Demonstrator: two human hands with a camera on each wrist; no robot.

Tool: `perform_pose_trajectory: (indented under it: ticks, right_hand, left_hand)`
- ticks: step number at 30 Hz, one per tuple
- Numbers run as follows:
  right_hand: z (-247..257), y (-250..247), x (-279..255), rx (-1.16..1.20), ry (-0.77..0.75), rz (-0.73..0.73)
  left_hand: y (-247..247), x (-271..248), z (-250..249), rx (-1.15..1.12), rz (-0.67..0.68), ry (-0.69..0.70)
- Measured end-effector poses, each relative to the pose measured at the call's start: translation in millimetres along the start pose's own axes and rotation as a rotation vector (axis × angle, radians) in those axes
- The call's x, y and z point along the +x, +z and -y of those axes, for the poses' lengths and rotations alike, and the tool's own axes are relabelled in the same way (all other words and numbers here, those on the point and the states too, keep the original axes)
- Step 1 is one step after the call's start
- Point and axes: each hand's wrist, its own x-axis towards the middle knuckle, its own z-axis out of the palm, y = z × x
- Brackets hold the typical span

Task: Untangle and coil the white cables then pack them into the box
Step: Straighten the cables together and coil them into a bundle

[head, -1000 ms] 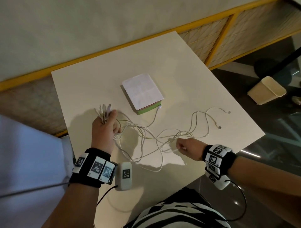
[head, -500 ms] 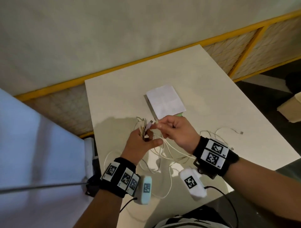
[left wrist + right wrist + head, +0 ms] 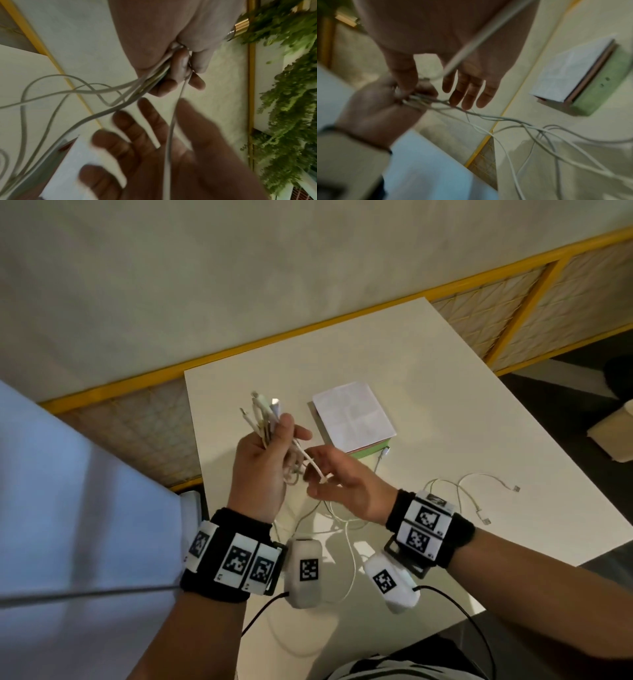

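Our left hand (image 3: 260,470) is fisted round the gathered plug ends of the white cables (image 3: 265,422), which fan out above its knuckles. Below the fist the strands sag loose to the table (image 3: 445,392), tails lying beyond our right wrist. Our right hand (image 3: 346,484) is spread, palm up, one strand draped across it, ungripped. The box (image 3: 354,419), lid on, sits just past the right fingertips. Judgement: cables are light, limp and snag-prone; take hold just under the fist and draw one strand at a time.
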Motion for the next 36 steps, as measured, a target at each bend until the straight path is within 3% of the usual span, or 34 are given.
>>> perform_pose_trajectory:
  ticks: [5, 10, 12, 15, 18, 23, 25, 27, 32, 34, 36]
  right_hand:
    - [-12, 10, 0, -0.240, -0.012, -0.067]
    - [-40, -4, -12, -0.476, 0.132, 0.054]
    - [-58, -17, -18, -0.544, 0.194, 0.000]
    - [-81, -43, -27, -0.623, 0.371, -0.142]
    - [-85, -51, -22, -0.641, 0.481, -0.059]
    - [-30, -27, -4, -0.479, 0.204, 0.249]
    - [5, -15, 4, -0.673, 0.057, 0.419]
    - [16, -9, 17, -0.933, -0.021, 0.462]
    - [11, -35, 12, -1.311, 0.244, 0.549]
    - [11, -45, 9, -1.325, 0.231, 0.535]
    - [16, -45, 11, -1.182, 0.126, 0.407]
  left_hand:
    - [0, 11, -10, -0.039, -0.131, 0.097]
    - [-4, 12, -25, -0.438, -0.127, 0.020]
    - [-11, 12, -34, -0.520, -0.111, 0.021]
    - [-23, 12, -36, -0.490, -0.132, -0.005]
    - [-23, 10, -20, -0.401, -0.166, -0.105]
    - [-14, 5, 24, -0.356, -0.272, -0.304]
    - [-13, 3, 33, -0.304, -0.338, -0.336]
    - [-12, 1, 36, -0.270, -0.362, -0.331]
    - [-16, -5, 33, -0.256, -0.287, -0.236]
    - [-19, -9, 35, -0.224, -0.258, -0.215]
    - [-20, -10, 39, -0.247, -0.248, -0.225]
